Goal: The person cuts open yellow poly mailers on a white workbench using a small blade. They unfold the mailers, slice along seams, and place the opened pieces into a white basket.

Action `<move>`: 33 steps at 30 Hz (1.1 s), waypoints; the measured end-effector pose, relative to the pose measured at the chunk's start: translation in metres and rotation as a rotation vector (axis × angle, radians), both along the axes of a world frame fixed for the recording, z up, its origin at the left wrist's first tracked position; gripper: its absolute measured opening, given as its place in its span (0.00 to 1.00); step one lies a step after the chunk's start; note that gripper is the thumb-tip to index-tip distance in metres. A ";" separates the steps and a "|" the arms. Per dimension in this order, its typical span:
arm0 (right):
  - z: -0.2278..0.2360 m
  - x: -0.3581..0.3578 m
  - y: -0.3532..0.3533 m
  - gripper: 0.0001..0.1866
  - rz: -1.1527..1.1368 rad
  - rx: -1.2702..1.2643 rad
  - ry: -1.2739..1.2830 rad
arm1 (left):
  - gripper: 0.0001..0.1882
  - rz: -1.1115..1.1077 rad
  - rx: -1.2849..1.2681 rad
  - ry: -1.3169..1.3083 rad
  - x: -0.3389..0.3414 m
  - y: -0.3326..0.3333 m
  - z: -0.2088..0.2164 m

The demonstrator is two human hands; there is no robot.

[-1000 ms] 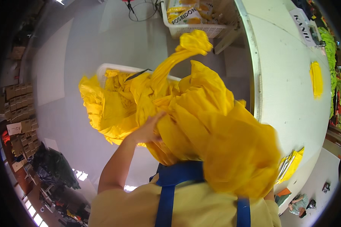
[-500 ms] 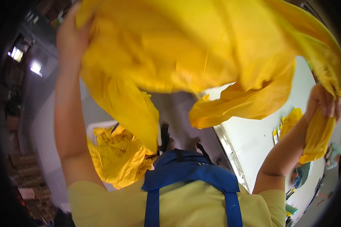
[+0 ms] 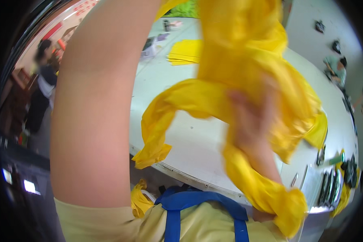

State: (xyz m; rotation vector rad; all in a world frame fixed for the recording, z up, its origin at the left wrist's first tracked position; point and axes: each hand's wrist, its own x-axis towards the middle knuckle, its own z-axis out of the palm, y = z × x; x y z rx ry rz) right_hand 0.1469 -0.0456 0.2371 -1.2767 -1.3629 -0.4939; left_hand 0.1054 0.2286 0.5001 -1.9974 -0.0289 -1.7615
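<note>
A yellow garment point(image 3: 242, 44) with long sleeves hangs in front of me, raised over the white table and blurred by motion. My left arm reaches straight up, and its hand lies beyond the top edge of the view. My right hand point(image 3: 254, 117) is against the garment's middle, its fingers smeared by motion. One sleeve point(image 3: 159, 113) curves down on the left to above the table's near edge. Another yellow length point(image 3: 262, 185) drapes across my right forearm toward my waist.
On the white table point(image 3: 193, 149) are a stack of flat yellow pieces point(image 3: 184, 52) and a dark bottle point(image 3: 166, 25). A tray with black items point(image 3: 328, 187) stands at the right. Yellow cloth point(image 3: 140, 199) lies low beside me. People stand far left and sit far right.
My view has turned toward the table. The garment has gone from spread wide between both hands to hanging bunched. My right hand has moved inward to its middle; my left hand has left view.
</note>
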 end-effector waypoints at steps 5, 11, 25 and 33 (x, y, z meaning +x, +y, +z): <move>-0.081 -0.033 0.071 0.27 0.192 -0.772 0.139 | 0.22 0.291 -0.412 0.563 0.003 0.135 -0.131; -0.213 -0.014 -0.012 0.24 0.117 -0.938 0.204 | 0.45 0.252 -1.098 1.000 -0.035 0.113 -0.428; -0.254 -0.011 -0.069 0.27 0.011 -0.991 0.896 | 0.19 -0.659 -2.666 0.598 -0.139 0.004 -0.532; -0.212 0.027 -0.051 0.33 0.740 -0.136 1.876 | 0.24 -1.801 -1.697 0.369 -0.079 0.013 -0.344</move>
